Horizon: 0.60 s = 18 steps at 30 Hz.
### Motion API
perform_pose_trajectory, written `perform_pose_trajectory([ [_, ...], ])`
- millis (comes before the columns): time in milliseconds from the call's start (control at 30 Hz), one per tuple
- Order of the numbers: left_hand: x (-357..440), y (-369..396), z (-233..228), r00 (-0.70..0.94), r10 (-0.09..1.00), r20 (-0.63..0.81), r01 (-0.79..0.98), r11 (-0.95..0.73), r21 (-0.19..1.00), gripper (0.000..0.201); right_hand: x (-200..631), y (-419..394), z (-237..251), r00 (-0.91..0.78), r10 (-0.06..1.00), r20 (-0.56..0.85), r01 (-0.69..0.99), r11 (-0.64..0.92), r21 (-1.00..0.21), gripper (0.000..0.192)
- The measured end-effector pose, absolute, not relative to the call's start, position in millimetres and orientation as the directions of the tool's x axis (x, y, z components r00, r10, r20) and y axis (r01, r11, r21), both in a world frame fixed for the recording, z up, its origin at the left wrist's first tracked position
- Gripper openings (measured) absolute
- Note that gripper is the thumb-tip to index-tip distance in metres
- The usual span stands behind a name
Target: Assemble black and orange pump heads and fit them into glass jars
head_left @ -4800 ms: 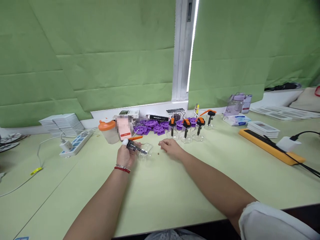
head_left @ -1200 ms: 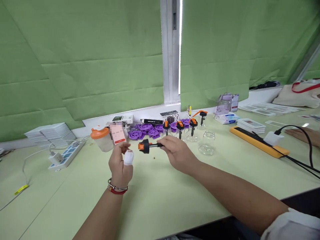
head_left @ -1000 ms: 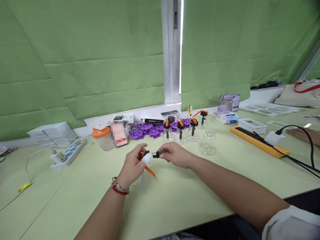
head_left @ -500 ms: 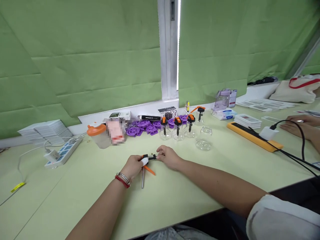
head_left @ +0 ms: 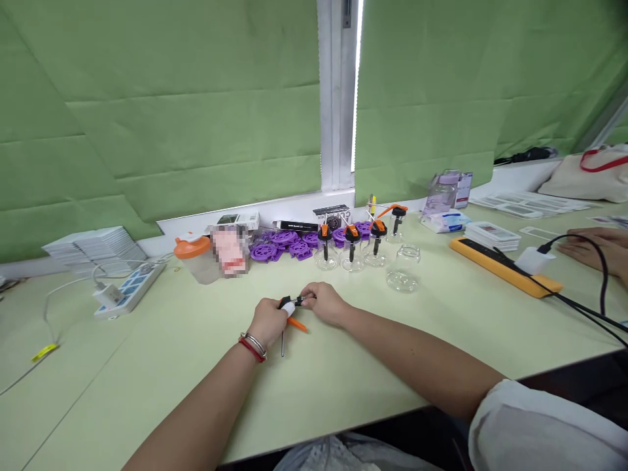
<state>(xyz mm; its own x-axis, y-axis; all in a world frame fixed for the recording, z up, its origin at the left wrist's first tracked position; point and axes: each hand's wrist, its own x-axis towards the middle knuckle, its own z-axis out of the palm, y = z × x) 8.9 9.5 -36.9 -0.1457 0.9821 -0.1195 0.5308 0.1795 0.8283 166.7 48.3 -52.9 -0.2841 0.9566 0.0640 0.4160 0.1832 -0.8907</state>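
My left hand (head_left: 267,320) is closed around a black jar-top mechanism (head_left: 285,301) above the table. An orange lever (head_left: 297,325) and a thin metal rod (head_left: 282,343) stick out from it toward me. White wrapping covers the thumb of this hand. With fingertips pinched, my right hand (head_left: 324,303) grips the far right end of the mechanism's shaft; the fingers partly hide that end. Behind the hands stand several glass jars (head_left: 352,260) with similar black and orange tops. An uncovered glass jar (head_left: 403,269) is to their right.
Purple plastic parts (head_left: 287,244) lie along the wall beside an orange-lidded cup (head_left: 196,260). A white power strip (head_left: 130,294) is at left. At right lie a yellow power strip (head_left: 500,267) with cables, a stack of cards (head_left: 491,235) and another person's hands (head_left: 596,248).
My right hand has come closer to my left, and less of the shaft shows between them. The view has shifted slightly. Both hands keep hold of the mechanism.
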Motion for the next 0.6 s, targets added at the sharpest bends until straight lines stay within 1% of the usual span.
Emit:
perform_pose_trajectory([
  [67, 8.2, 11.0, -39.3, -0.153, 0.980, -0.125, 0.522, 0.188, 0.832, 0.022, 166.9, 48.4, -52.9, -0.285, 0.956, 0.072, 0.419, 0.191, -0.888, 0.009],
  [200, 7.9, 10.8, -40.0, -0.158, 0.979, -0.128, 0.504, 0.192, 0.842, 0.024, 167.4, 46.1, -51.1, -0.293, 0.954, 0.070, 0.388, 0.185, -0.903, 0.015],
  [333, 7.9, 10.6, -39.1, -0.156, 0.980, -0.124, 0.495, 0.186, 0.849, 0.025, 167.0, 45.3, -50.5, -0.287, 0.956, 0.056, 0.388, 0.169, -0.906, 0.009],
  [433, 7.6, 11.5, -39.1, -0.151, 0.981, -0.122, 0.496, 0.182, 0.849, 0.024, 166.6, 46.5, -52.5, -0.297, 0.953, 0.068, 0.360, 0.178, -0.916, 0.012],
  [600, 7.6, 10.6, -37.7, -0.159, 0.980, -0.122, 0.499, 0.186, 0.846, 0.022, 166.8, 46.7, -53.9, -0.279, 0.955, 0.100, 0.368, 0.203, -0.908, 0.010],
])
